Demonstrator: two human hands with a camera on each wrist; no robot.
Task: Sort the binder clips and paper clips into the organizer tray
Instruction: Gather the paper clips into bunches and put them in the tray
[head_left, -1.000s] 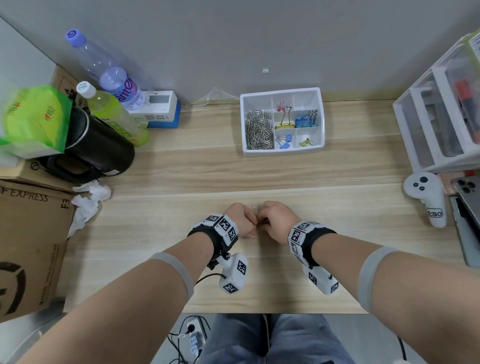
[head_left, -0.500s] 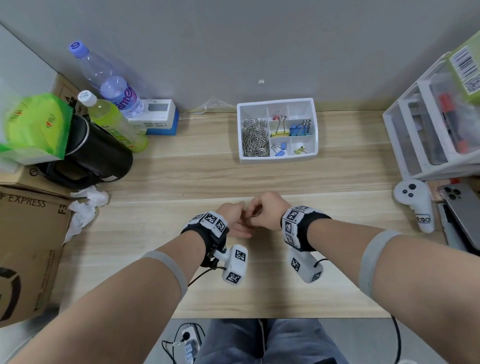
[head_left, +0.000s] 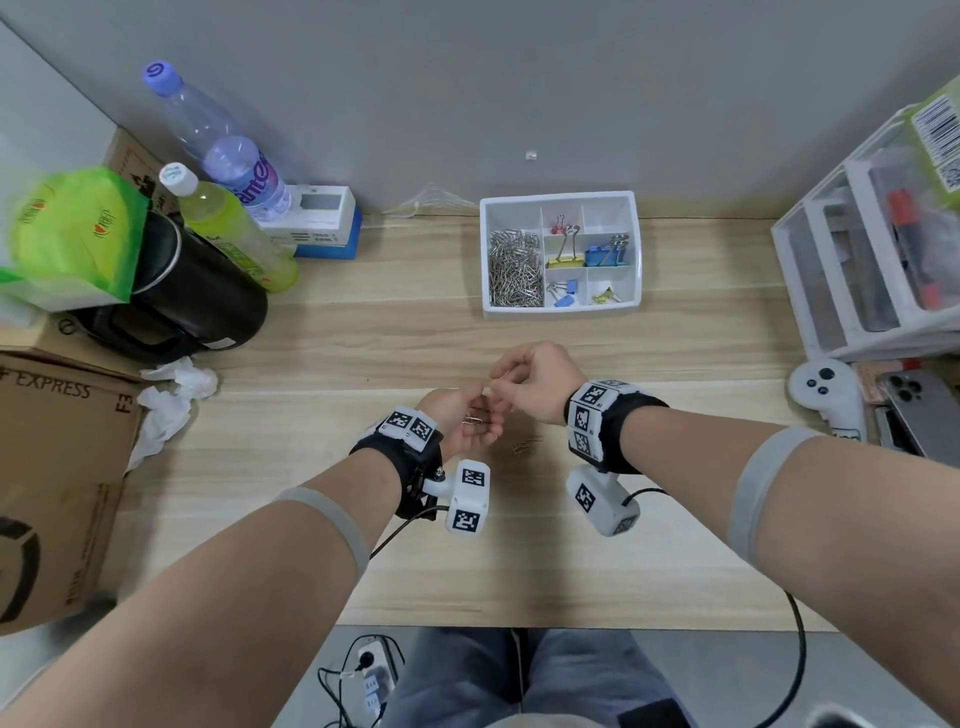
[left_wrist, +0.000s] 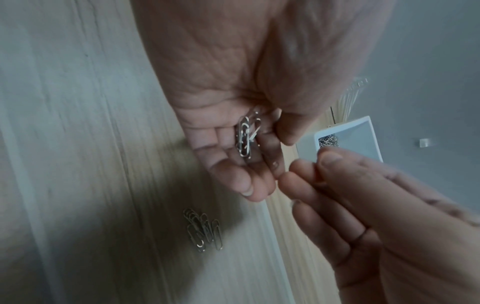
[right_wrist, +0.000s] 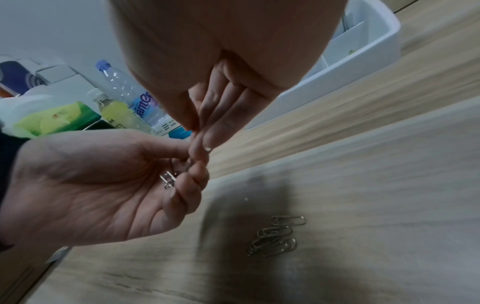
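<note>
Here, the left hand (left_wrist: 228, 131) cups paper clips (left_wrist: 244, 137), long axes running along its curled fingers, while the right hand (left_wrist: 363, 205) pinches its fingertips together just beside; loose clips (left_wrist: 203, 231) lie on the desk (head_left: 649, 545).

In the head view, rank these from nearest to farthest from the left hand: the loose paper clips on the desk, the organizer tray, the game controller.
1. Loose paper clips: on the desk just right of the left hand.
2. Organizer tray: farther back, by the wall.
3. Game controller: far right edge of the desk.
</note>
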